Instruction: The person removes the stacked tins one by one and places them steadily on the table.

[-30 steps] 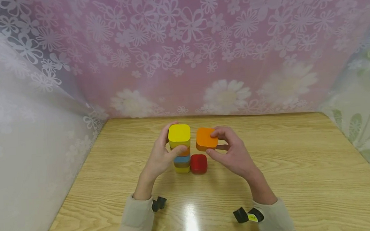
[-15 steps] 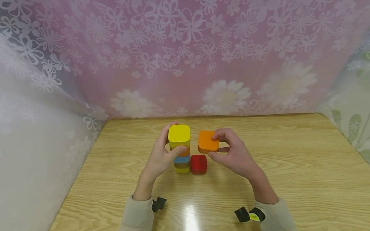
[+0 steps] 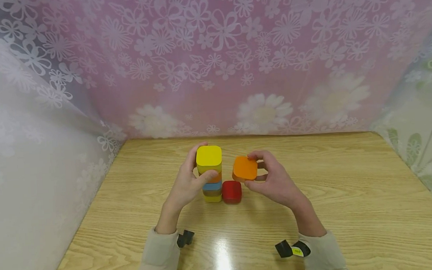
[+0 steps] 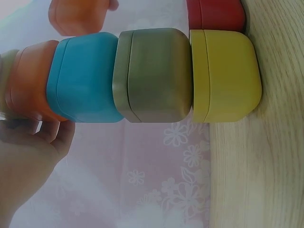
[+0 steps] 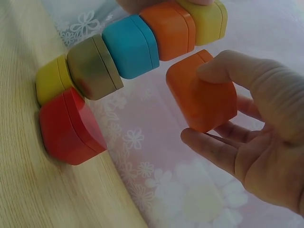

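Note:
A tower of small rounded lidded boxes stands on the wooden table. From the bottom up come a yellow box (image 4: 232, 76), a gold box (image 4: 159, 76), a blue box (image 4: 88, 78), an orange box (image 5: 167, 32) and a yellow box (image 3: 209, 155). My left hand (image 3: 184, 183) grips the tower near its top, thumb in front where the upper yellow and orange boxes meet, fingers behind. To the right, my right hand (image 3: 275, 183) holds another orange box (image 3: 245, 168) in the air, tilted, between thumb and fingers, apart from the tower. Beside the tower's base sits a red box (image 3: 232, 192).
The wooden table (image 3: 351, 193) extends to both sides and toward me. Behind it hangs a pink flowered curtain (image 3: 212, 70), with pale cloth (image 3: 38, 168) along the left. Black wrist straps (image 3: 185, 238) sit at both sleeves.
My right hand has shifted slightly right and down with the orange box, which now tilts a little differently. The left hand and the tower stay nearly still.

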A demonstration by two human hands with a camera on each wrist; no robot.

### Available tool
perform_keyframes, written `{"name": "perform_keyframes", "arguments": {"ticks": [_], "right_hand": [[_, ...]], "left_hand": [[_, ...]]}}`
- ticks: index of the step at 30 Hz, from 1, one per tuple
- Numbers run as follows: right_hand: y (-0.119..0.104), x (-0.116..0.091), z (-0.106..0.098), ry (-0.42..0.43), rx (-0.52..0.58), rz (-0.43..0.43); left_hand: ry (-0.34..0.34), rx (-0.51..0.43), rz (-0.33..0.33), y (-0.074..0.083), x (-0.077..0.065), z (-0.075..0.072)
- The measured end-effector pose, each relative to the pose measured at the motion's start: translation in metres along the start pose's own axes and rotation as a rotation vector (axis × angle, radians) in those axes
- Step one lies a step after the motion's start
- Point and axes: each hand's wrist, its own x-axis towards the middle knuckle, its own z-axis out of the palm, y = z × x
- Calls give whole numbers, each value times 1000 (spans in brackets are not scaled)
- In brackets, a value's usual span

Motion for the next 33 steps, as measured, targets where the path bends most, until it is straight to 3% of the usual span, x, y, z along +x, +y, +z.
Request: {"name": "perform_keyframes", "arguments": {"ticks": [27, 33], "right_hand": [[20, -4, -9, -127, -202, 123], [26, -5, -11, -167, -198, 151]], "left_hand": [[1, -3, 14, -5, 1, -1], [3, -4, 5, -4, 0, -1]]}}
